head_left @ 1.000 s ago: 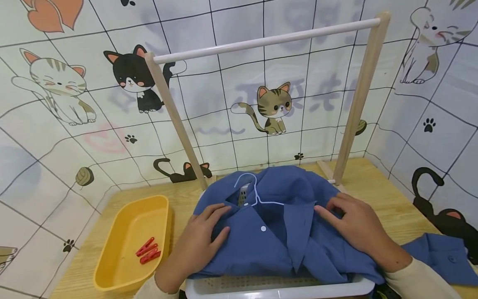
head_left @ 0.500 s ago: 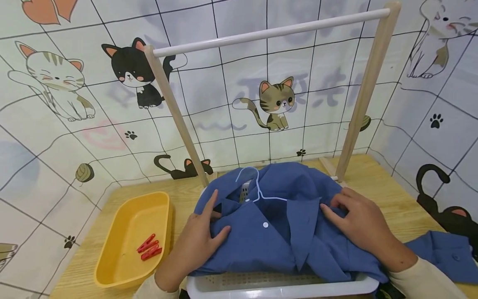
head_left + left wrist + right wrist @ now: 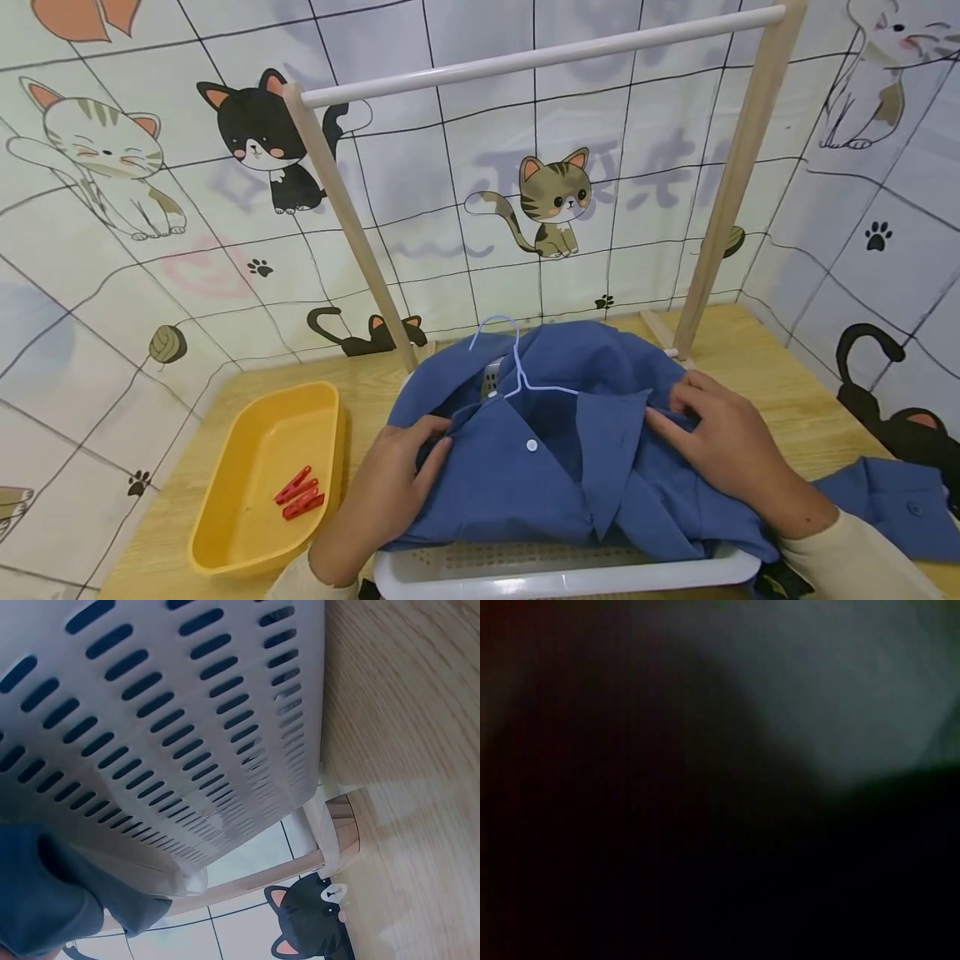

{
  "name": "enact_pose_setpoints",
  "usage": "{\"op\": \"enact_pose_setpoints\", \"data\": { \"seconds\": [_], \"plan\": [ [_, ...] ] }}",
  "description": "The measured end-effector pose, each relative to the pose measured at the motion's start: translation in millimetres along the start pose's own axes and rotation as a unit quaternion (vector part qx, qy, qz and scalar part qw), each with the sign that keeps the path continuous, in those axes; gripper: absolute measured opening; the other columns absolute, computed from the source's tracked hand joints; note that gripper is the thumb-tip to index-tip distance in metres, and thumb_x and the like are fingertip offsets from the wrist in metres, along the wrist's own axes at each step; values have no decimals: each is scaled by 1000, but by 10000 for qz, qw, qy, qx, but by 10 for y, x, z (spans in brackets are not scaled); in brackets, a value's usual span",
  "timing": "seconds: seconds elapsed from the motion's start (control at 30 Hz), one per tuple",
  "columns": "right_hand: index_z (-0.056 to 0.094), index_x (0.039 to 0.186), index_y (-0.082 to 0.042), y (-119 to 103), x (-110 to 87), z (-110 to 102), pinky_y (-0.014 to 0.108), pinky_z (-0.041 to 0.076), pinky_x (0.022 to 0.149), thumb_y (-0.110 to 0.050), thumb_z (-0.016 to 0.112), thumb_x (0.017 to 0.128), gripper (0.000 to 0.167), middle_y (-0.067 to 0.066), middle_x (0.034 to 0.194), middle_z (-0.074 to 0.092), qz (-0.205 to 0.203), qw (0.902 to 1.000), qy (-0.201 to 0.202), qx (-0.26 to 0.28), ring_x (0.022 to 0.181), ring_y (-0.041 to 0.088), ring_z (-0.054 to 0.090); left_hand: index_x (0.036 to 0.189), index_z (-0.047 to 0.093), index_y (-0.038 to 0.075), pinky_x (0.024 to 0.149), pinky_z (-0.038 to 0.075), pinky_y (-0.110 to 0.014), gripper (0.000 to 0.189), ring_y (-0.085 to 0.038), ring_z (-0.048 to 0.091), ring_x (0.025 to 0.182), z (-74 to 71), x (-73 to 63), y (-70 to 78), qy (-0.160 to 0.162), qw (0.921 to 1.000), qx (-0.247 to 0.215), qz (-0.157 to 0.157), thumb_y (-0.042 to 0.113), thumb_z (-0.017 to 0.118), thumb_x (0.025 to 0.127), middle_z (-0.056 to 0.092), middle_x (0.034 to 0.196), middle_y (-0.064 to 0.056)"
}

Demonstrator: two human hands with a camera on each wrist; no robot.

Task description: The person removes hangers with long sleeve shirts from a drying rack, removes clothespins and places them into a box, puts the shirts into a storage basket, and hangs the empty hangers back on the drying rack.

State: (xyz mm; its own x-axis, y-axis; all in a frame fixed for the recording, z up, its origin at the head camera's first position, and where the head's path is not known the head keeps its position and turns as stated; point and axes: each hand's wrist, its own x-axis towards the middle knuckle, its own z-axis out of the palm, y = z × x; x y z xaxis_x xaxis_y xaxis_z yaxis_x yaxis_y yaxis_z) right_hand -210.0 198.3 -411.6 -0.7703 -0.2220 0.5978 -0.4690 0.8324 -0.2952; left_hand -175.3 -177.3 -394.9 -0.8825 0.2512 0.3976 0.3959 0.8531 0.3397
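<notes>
A blue button-up shirt lies bunched over a white laundry basket in the head view. Out of its neck opening rises the hook of a light blue hanger, one arm of which runs to the right under the cloth. My left hand pinches the shirt's edge left of the collar between thumb and fingers. On the other side, my right hand holds the cloth by the right collar flap, thumb against curled fingers. The left wrist view has the basket's slotted wall and a fold of shirt.
Left of the basket stands a yellow tray with red clothespins in it. Behind rises a wooden rack with a white crossbar. A shirt cuff lies on the table at right. The right wrist view is nearly black.
My left hand first lifted its index finger from the shirt, then closed finger and thumb on its edge. The hanger's hook has risen slightly out of the collar. My right hand keeps its hold.
</notes>
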Motion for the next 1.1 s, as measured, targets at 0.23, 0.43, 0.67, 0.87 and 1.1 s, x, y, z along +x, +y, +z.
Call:
{"op": "enact_pose_setpoints", "data": {
  "seconds": [0.23, 0.43, 0.67, 0.87, 1.1],
  "plan": [
    [42, 67, -21, 16, -9, 1, 23, 26, 58, -17, 86, 74, 45, -8, 72, 35, -27, 10000, -36, 23, 60, 0, 28, 104, 67, 17, 77, 51, -33, 8, -11, 62, 80, 0, -6, -13, 319, 9991, 67, 259, 18, 67, 96, 75, 95, 3],
    [46, 69, -20, 44, 2, -27, 21, 28, 54, -32, 69, 94, 36, -9, 70, 38, -565, 9973, 455, 54, 59, -3, 29, 109, 67, 12, 86, 45, -34, 16, -14, 70, 94, -24, 0, -2, 1360, 9788, 506, 1446, 22, 59, 101, 75, 104, 0],
    [53, 72, -14, 77, 11, -44, 22, 32, 54, -57, 29, 104, 59, -4, 67, 47, -995, 9895, 1043, -114, 58, 3, 38, 98, 66, 7, 85, 43, -33, 19, -16, 72, 95, -80, 11, 51, 2037, 9546, 88, 2172, 18, 50, 98, 75, 111, -3],
    [71, 94, -4, 47, 12, -45, 44, 52, 64, -53, 31, 105, 64, 12, 84, 72, -1046, 9897, 972, -48, 74, 27, 70, 86, 61, 10, 85, 46, -30, 10, -18, 70, 104, -124, 5, 35, 1823, 9505, -240, 2505, 8, 52, 84, 72, 121, -3],
    [71, 90, 1, 31, 45, -44, 41, 52, 64, -50, 35, 106, 64, 14, 84, 70, -1314, 9838, 1221, -44, 73, 27, 69, 78, 56, 13, 91, 47, -36, 6, -24, 66, 114, -123, 9, 33, 1618, 9389, -455, 3005, 9, 52, 77, 71, 125, -5]
  ]
}}
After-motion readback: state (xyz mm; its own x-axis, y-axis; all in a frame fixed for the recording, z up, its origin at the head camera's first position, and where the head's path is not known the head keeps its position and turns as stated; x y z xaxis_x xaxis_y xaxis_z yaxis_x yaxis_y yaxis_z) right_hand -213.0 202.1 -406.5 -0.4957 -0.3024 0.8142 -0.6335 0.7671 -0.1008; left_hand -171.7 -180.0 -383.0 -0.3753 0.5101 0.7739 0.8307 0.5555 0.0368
